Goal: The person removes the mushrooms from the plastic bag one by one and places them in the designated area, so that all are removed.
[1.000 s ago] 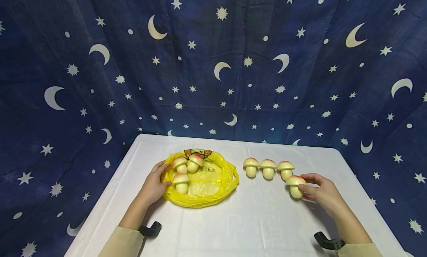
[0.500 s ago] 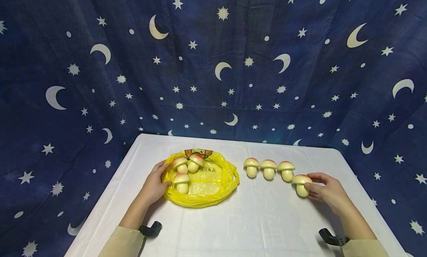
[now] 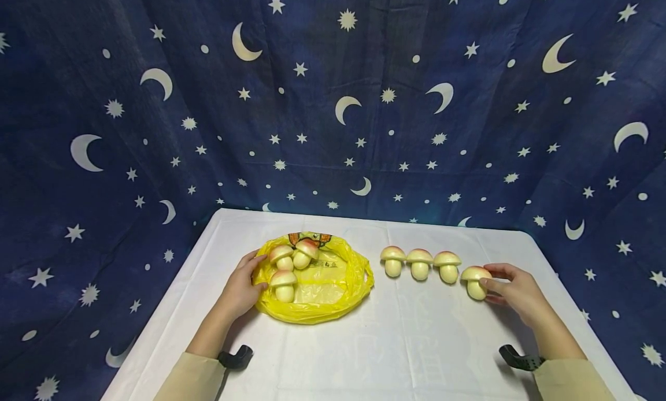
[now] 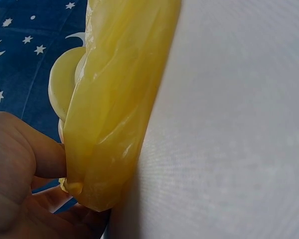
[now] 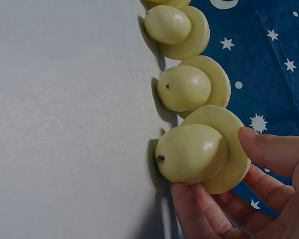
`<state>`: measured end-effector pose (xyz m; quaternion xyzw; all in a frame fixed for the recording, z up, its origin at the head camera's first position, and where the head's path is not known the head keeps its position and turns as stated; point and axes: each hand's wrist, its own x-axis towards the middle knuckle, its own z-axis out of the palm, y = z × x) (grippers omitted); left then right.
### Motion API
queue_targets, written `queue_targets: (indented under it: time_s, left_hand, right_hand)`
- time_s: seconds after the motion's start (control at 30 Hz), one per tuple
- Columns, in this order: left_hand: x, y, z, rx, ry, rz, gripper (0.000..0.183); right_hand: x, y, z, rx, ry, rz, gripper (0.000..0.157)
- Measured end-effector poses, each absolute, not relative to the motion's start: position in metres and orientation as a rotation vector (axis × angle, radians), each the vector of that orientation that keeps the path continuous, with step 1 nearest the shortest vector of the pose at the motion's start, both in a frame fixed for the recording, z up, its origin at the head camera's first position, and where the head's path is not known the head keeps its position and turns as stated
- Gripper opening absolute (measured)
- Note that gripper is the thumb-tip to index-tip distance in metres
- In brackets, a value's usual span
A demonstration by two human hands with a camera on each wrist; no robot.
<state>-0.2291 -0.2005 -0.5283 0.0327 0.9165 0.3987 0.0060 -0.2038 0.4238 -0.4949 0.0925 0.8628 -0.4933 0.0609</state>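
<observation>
A yellow plastic bag lies on the left part of the table with its mouth rolled wide. Three toy mushrooms with reddish caps rest inside it, toward its left side. My left hand grips the bag's left rim; in the left wrist view the thumb presses on the yellow film and the other fingers are partly hidden behind it. On the right, my right hand pinches another toy mushroom between thumb and fingers. The right wrist view shows that mushroom's stem at or just above the white cloth.
Three more toy mushrooms lie in a row right of the bag, caps toward the back. A white cloth covers the table. A dark blue curtain with moons and stars hangs behind and at both sides.
My right hand has carried its mushroom rightward and then slightly toward the back, to the right end of the row. The left hand and the bag have stayed in place.
</observation>
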Motion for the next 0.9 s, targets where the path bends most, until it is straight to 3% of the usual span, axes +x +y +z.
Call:
queue_targets:
  time_s: [0.9]
  left_hand:
    - [-0.229,-0.201,-0.529,0.099,2.869,1.255,0.069]
  right_hand:
    - [-0.231,0.433,-0.498,0.299,2.613,-1.479,0.066]
